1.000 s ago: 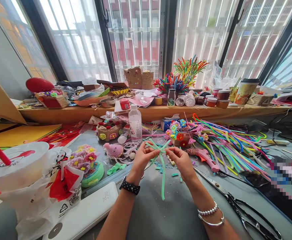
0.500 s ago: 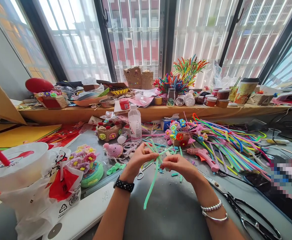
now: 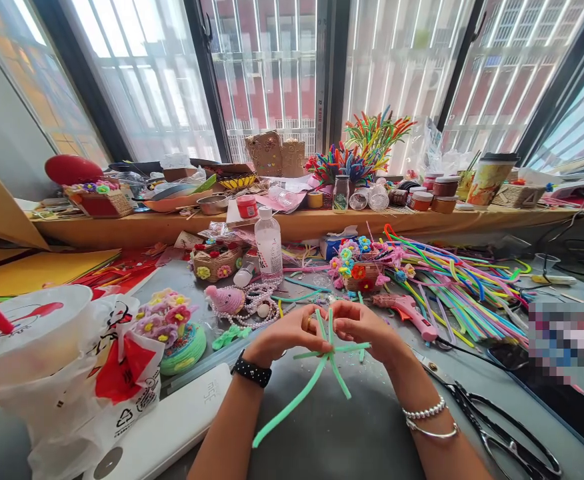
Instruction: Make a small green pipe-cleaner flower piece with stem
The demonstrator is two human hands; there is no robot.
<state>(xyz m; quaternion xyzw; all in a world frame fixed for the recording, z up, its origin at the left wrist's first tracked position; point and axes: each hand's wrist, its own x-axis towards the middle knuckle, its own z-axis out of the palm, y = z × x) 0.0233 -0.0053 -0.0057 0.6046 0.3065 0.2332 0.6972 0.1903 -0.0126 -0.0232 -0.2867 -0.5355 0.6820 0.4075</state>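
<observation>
At far left a smooth white lidded cup [image 3: 47, 320] stands in a crinkled plastic bag [image 3: 72, 407]; next come a glossy white slab [image 3: 179, 417] and, near it, a round, coiled green base [image 3: 187, 350] bearing plush pink and purple flowers [image 3: 165, 315]. At the middle, above the smooth grey worktop [image 3: 322, 447], the left hand [image 3: 289, 333] grasps the green star [image 3: 330, 355] of fuzzy stems at its crossing, between thumb and fingers. From that grip the longest arm [image 3: 299, 397] runs towards the lower left in a slight curve; shorter, straighter arms point up, right and down to the right. The left hand is nearer the crossing; the right hand [image 3: 365, 327] has its fingers curled beside the upright arms, and I cannot tell whether its grip is closed on one. Farther right lie a hard pink glue gun [image 3: 415, 318], metal scissors [image 3: 455, 390] with looped dark handles, and a splayed bundle [image 3: 465, 293] of thin, many-coloured stems.
</observation>
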